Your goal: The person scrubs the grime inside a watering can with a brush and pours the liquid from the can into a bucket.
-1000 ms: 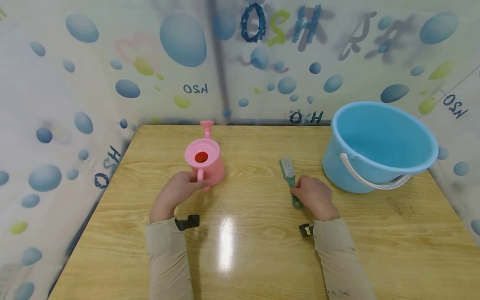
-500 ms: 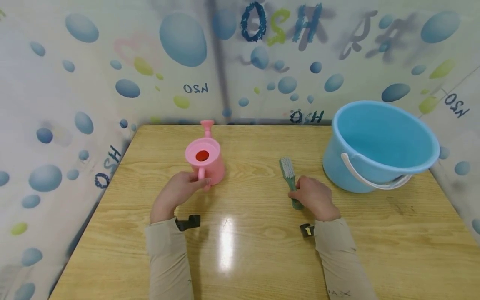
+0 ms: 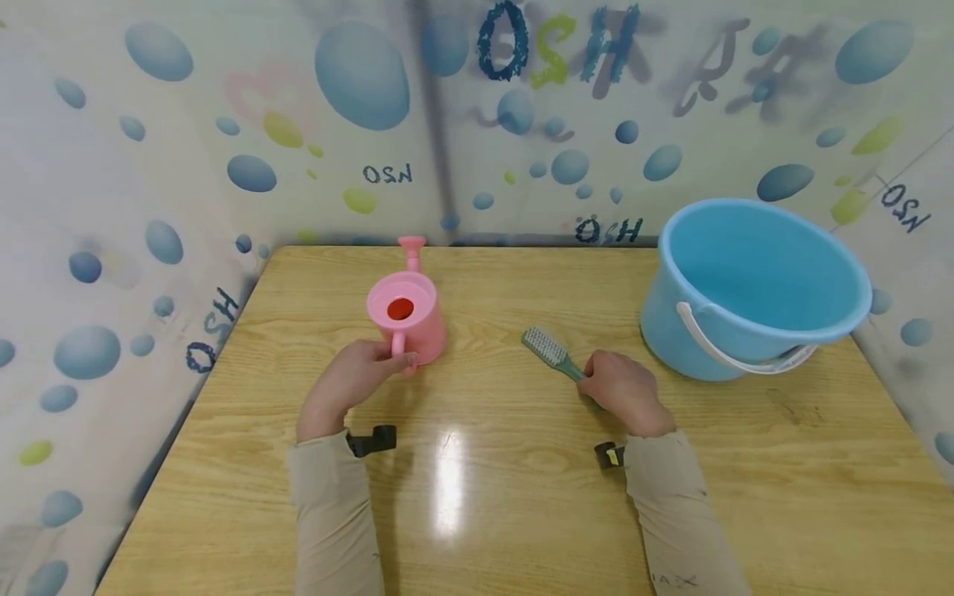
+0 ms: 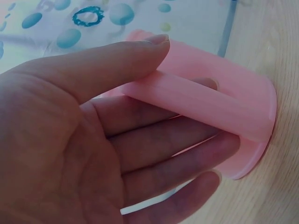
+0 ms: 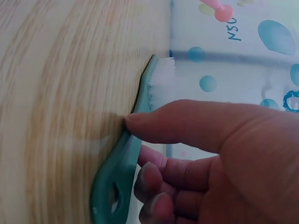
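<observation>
On the left of the head view a pink watering can (image 3: pixel 426 331) stands upright, its spout pointing toward the back wall. My left hand (image 3: pixel 344 385) holds its handle; in the left wrist view the thumb (image 4: pixel 135 58) lies over the top of the handle (image 4: pixel 201 102) and the fingers reach behind it. Right of centre is a green scrub brush (image 3: pixel 549 348) with white bristles facing up. My right hand (image 3: pixel 622 389) pinches the brush's handle between thumb and fingers, covering part of it. In the right wrist view the handle's holed end (image 5: pixel 105 198) shows low over the wood.
A large light-blue bucket (image 3: pixel 656 319) with a white carrying handle (image 3: pixel 715 352) stands at the right, close beyond my right hand. Under everything is a wooden tabletop (image 3: pixel 514 497). Patterned walls (image 3: pixel 477 132) rise behind it and at both sides.
The brush has turned in my right hand, its bristled head swinging left and nearer to me. My left hand and the watering can have stayed in place.
</observation>
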Action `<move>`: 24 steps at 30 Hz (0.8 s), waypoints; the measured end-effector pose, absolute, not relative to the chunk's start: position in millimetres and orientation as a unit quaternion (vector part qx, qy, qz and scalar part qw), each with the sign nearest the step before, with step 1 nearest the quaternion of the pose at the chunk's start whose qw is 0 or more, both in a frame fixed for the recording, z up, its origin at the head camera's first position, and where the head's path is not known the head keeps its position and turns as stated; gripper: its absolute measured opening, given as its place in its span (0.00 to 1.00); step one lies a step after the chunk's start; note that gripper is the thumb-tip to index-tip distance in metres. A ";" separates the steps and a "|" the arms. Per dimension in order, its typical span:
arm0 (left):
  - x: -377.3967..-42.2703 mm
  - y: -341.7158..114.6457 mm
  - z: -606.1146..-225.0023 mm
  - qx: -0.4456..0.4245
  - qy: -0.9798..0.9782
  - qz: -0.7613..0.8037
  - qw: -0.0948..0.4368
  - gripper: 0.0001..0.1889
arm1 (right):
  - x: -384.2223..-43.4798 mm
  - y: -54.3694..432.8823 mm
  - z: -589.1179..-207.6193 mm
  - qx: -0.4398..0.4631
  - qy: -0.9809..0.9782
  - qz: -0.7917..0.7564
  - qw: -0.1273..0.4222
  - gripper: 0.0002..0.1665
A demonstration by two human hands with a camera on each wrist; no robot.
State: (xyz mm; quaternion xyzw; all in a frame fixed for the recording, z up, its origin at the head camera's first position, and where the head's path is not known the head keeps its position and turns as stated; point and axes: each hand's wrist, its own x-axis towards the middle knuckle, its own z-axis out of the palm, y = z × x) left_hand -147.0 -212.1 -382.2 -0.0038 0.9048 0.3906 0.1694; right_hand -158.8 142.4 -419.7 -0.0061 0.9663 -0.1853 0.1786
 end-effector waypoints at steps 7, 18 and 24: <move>-148.6 -213.3 -384.5 -0.010 0.893 0.412 0.180 0.23 | -158.3 142.1 -421.1 -0.002 0.967 -0.177 0.185 0.10; -151.5 -215.3 -395.4 0.000 0.843 0.501 0.195 0.23 | -156.6 142.1 -421.0 -0.008 0.964 -0.175 0.199 0.14; -151.8 -214.4 -396.4 0.008 0.840 0.506 0.195 0.22 | -157.3 142.4 -421.1 -0.014 0.964 -0.187 0.188 0.12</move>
